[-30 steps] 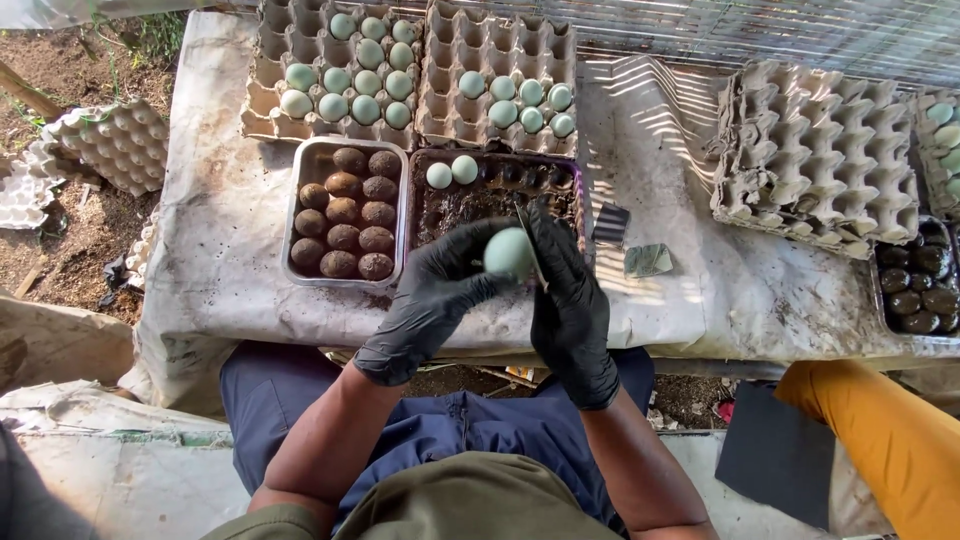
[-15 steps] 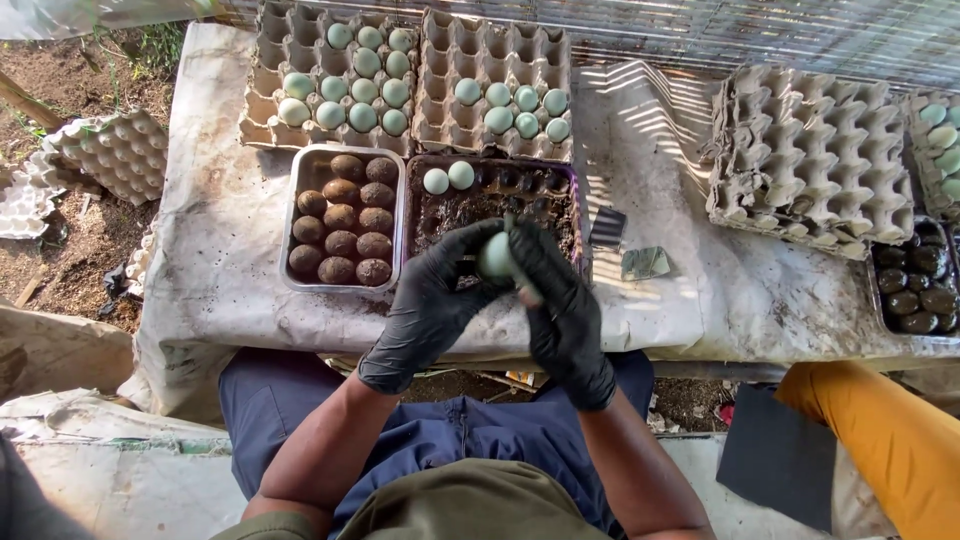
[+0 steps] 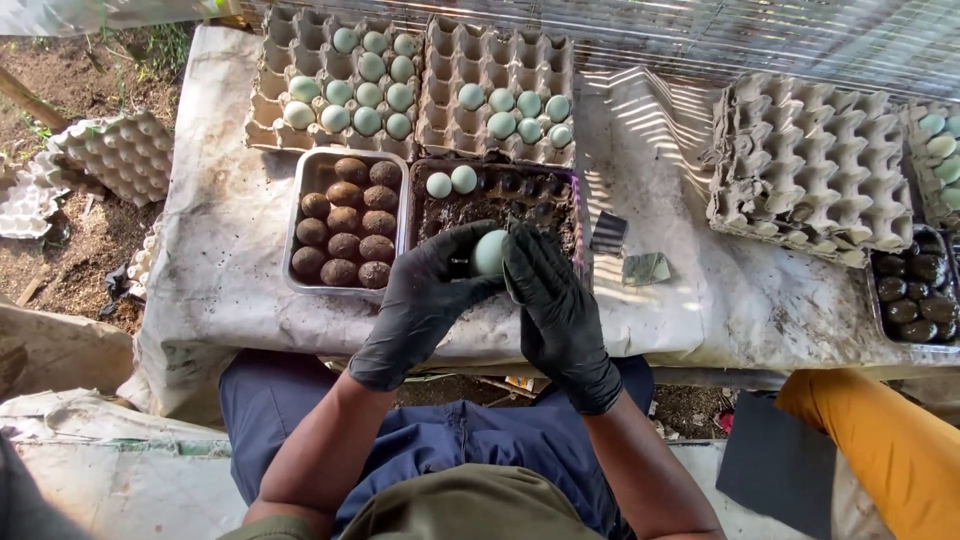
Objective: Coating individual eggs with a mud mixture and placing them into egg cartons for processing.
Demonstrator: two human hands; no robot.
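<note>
Scanning left to right: metal tray of brown mud-coated eggs (image 3: 343,226); my left hand (image 3: 425,292) clenched on a pale green egg (image 3: 490,253), long axis upright; my right hand (image 3: 552,300) touching it, grip unclear; dark tray (image 3: 495,205) behind.

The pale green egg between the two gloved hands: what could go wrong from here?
1. The pale green egg is held in the air between the left hand and right hand; a loose grip could drop it and crack it.
2. It hangs over the muddy tray, so it may get dirty again.
</note>
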